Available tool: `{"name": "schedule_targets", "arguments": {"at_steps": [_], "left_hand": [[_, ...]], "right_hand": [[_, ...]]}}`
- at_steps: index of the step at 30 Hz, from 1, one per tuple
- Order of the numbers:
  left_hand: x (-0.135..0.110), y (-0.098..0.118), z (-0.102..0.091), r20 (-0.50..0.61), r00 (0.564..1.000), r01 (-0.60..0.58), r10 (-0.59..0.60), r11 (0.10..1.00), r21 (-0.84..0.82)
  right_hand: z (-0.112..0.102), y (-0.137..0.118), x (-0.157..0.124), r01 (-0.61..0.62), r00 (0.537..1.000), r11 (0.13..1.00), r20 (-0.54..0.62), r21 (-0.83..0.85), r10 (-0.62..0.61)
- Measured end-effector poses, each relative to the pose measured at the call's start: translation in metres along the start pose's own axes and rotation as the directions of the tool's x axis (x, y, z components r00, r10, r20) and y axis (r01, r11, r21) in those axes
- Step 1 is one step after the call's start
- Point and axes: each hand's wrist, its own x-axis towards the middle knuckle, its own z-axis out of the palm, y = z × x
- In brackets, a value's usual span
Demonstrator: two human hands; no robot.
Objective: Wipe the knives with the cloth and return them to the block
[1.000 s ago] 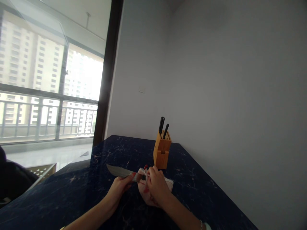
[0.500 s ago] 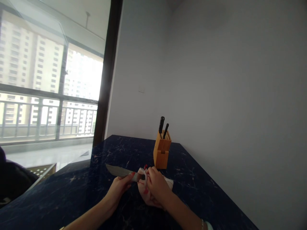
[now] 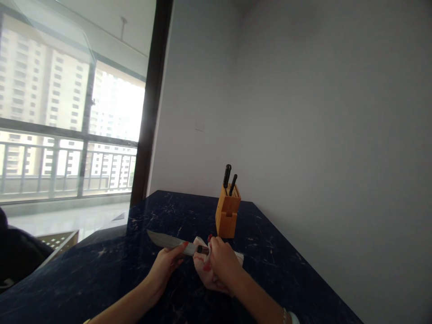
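A kitchen knife (image 3: 167,240) with a long steel blade points left over the dark marble table (image 3: 101,274). My left hand (image 3: 167,265) pinches the blade near its base, thumb on top. My right hand (image 3: 221,263) is closed round a white cloth (image 3: 205,270) with red marks, wrapped about the knife's black handle, of which a short piece shows between the hands. Both hands are low in the middle of the view.
A wooden knife block (image 3: 228,215) with two black handles stands just behind my hands, near the grey wall (image 3: 320,135). To the left is a big window (image 3: 67,112) with a dark frame. A dark shape (image 3: 13,252) sits at the left edge.
My right hand with the cloth has slid a little to the right along the handle, so a bit of black handle now shows. The knife and left hand barely moved.
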Motion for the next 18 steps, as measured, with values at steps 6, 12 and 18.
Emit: {"name": "schedule_targets", "arguments": {"at_steps": [6,12,18], "left_hand": [[0.0,0.002,-0.002,-0.001,1.0,0.001,-0.001,1.0,0.012],[0.003,0.001,-0.002,-0.001,1.0,0.009,-0.009,1.0,-0.005],[-0.001,0.01,0.002,-0.049,0.999,-0.012,0.015,0.998,0.061]], "right_hand": [[-0.005,0.0,-0.001,0.03,0.999,0.998,-0.027,0.048,-0.029],[-0.013,-0.008,-0.004,0.083,0.996,0.996,-0.029,0.04,-0.082],[-0.009,0.007,0.0,-0.07,0.997,0.997,0.031,0.025,0.07]]}}
